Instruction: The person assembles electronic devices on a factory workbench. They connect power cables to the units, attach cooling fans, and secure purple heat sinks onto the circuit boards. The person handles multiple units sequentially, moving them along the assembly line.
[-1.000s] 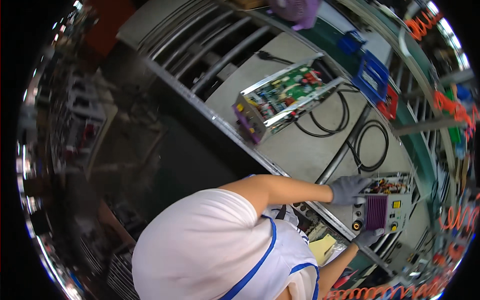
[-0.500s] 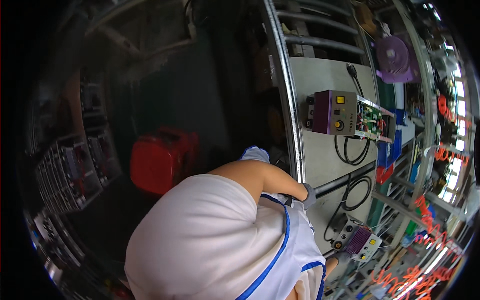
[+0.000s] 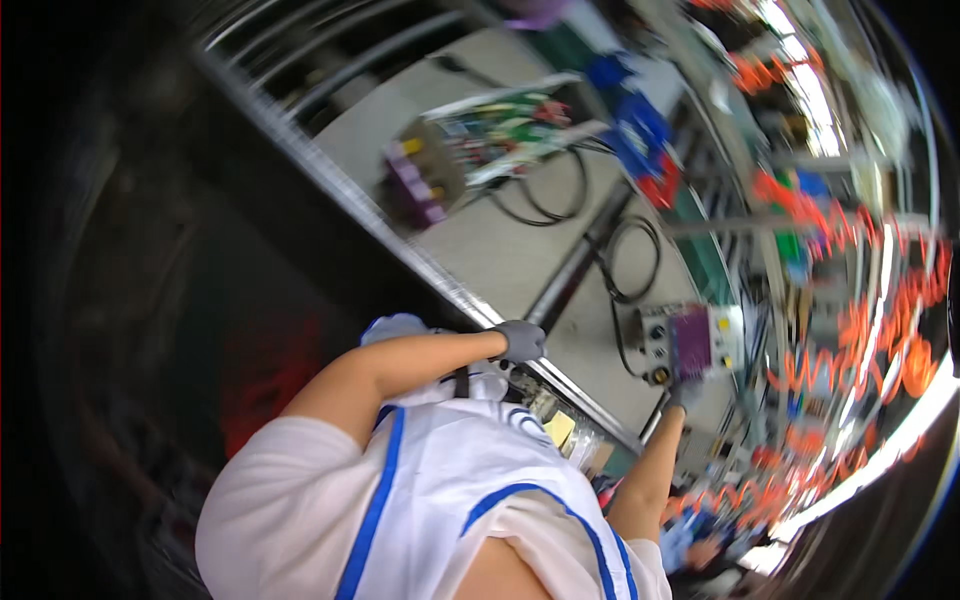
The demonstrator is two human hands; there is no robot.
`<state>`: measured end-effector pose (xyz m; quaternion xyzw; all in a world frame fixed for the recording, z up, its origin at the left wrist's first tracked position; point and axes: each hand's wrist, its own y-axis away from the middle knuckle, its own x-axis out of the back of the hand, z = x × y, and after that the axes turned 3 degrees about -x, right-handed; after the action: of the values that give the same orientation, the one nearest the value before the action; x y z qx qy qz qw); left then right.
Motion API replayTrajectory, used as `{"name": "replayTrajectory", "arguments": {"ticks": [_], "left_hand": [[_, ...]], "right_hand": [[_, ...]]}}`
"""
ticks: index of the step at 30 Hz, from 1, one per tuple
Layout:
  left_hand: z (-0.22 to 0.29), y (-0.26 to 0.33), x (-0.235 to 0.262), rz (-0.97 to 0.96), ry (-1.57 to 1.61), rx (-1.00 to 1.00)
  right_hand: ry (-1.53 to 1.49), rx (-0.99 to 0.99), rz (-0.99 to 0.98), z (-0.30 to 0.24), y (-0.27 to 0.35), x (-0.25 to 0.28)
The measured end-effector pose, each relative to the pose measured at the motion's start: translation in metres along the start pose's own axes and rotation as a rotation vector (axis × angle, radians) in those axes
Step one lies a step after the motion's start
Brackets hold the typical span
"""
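My left hand [image 3: 520,340], in a grey glove, rests curled at the metal front rail of the grey workbench [image 3: 470,255]; blur hides whether it grips anything. My right hand [image 3: 685,395], also gloved, reaches up to the near corner of a small control box [image 3: 692,343] with a purple and white face, and its fingers close on that corner. A black cable loop [image 3: 635,262] runs from the box across the bench. My white shirt with blue trim [image 3: 440,500] fills the lower middle.
An open electronics unit [image 3: 470,150] with a green circuit board and purple front lies farther along the bench, with black cables [image 3: 545,200] beside it. Blue bins [image 3: 635,135] and orange coiled hoses [image 3: 880,340] hang at the right. A red shape [image 3: 270,385] sits on the dark floor.
The view has swung around sharply and is blurred. My left hand has come off the control box to the bench's front rail; my right hand stays at the box.
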<state>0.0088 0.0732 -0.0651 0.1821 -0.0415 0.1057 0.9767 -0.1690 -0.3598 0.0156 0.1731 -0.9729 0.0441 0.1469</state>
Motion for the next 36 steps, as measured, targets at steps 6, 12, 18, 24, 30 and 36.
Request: {"name": "replayTrajectory", "arguments": {"ticks": [6, 12, 18, 24, 30, 36], "left_hand": [[-0.017, -0.164, 0.006, 0.174, 1.014, 0.108], [-0.051, -0.339, 0.076, 0.351, 1.458, -0.020], [-0.061, -0.413, 0.140, 0.549, 0.558, 0.420], [-0.013, -0.355, 0.087, 0.589, 1.207, 0.392], [0.058, -0.251, 0.040, 0.300, 1.312, 0.290], [0.167, -0.247, 0.021, -0.075, 0.616, -0.087]], "right_hand": [[-0.137, -0.041, 0.081, -0.021, 0.099, -0.038], [-0.093, 0.065, 0.257, -0.008, 0.126, -0.034], [0.090, 0.064, 0.321, 0.021, 0.118, -0.028], [0.200, 0.048, 0.460, 0.027, 0.131, -0.005], [0.136, 0.081, 0.471, 0.039, 0.125, -0.007], [0.214, 0.088, 0.504, 0.049, 0.139, -0.015]]}}
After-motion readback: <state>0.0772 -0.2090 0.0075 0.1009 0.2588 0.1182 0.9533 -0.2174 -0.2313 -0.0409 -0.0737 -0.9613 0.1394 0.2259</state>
